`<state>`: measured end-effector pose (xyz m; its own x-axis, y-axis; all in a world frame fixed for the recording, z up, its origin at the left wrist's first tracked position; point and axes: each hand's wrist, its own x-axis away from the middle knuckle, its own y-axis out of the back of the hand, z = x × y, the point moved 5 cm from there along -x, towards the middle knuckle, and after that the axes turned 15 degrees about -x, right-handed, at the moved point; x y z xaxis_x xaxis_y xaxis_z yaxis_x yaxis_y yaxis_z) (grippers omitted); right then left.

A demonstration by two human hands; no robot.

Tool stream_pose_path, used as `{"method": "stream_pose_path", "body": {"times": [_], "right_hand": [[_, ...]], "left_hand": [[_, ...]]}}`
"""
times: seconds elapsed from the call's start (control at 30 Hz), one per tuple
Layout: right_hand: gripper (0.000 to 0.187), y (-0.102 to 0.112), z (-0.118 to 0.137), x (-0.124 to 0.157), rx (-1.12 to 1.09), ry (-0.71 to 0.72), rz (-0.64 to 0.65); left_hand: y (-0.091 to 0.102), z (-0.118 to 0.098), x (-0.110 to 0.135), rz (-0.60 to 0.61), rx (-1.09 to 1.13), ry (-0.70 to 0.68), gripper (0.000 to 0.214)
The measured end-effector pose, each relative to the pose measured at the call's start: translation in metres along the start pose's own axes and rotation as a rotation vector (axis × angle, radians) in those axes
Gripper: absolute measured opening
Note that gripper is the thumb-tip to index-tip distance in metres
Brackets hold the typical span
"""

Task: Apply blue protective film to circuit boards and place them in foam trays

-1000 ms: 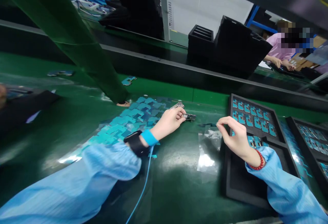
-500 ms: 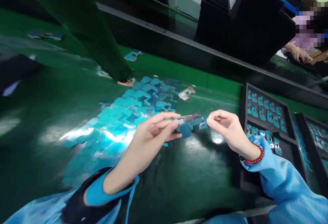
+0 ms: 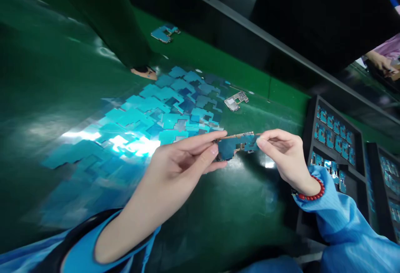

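A circuit board is held up above the bench, its edge toward me and blue protective film across its face. My left hand grips the board's left end between thumb and fingers. At the other end, my right hand has thumb and forefinger pinched on the film's corner; whether the board's edge is also in that pinch is hidden. Just beyond the hands a bare silver circuit board lies on the green mat.
Overlapping blue film pieces spread across the mat on the left. A black foam tray with rows of boards stands right, beside a second tray. Another blue-covered board lies far back, near a dark green post. A co-worker's hands show upper right.
The board has turned so that its blue-filmed face shows more. My right hand has come slightly nearer its right end. The camera view has shifted and tilted.
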<state>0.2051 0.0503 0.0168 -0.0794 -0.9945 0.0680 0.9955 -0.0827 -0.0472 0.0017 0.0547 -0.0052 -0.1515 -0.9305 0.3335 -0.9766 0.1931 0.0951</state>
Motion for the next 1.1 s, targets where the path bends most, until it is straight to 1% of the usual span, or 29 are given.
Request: {"method": "stream_pose_path", "body": {"times": [0.13, 0.23, 0.33, 0.5, 0.63, 0.8, 0.87, 0.97, 1.1], "right_hand": [[0.016, 0.000, 0.001, 0.001, -0.019, -0.003, -0.013], [0.017, -0.001, 0.003, 0.001, -0.005, 0.003, -0.026], [0.017, -0.002, 0.004, 0.001, 0.019, 0.013, -0.041], [0.014, -0.004, 0.007, 0.002, 0.045, 0.059, -0.020], [0.013, -0.006, 0.008, 0.002, 0.060, 0.068, -0.002], [0.010, -0.008, 0.008, 0.002, 0.019, 0.073, -0.019], [0.011, -0.008, 0.007, 0.002, 0.027, 0.064, -0.030], [0.013, -0.007, 0.006, 0.001, 0.043, 0.049, -0.035], [0.009, -0.007, 0.006, 0.001, 0.031, 0.054, -0.024]], "left_hand": [[-0.001, 0.000, 0.002, 0.040, 0.084, 0.004, 0.021], [-0.002, 0.001, 0.002, 0.064, 0.041, 0.014, 0.025], [-0.002, 0.005, 0.002, 0.055, -0.026, 0.019, 0.031], [-0.003, 0.010, 0.004, 0.032, -0.046, 0.019, 0.035], [-0.002, 0.005, 0.005, 0.002, -0.022, -0.006, 0.035], [-0.004, -0.004, 0.002, 0.005, 0.013, 0.029, 0.033], [-0.004, -0.006, 0.002, -0.010, 0.023, 0.007, 0.034], [-0.002, -0.006, 0.003, -0.036, 0.050, -0.034, 0.034], [-0.002, -0.004, 0.006, -0.040, 0.029, -0.022, 0.032]]}}
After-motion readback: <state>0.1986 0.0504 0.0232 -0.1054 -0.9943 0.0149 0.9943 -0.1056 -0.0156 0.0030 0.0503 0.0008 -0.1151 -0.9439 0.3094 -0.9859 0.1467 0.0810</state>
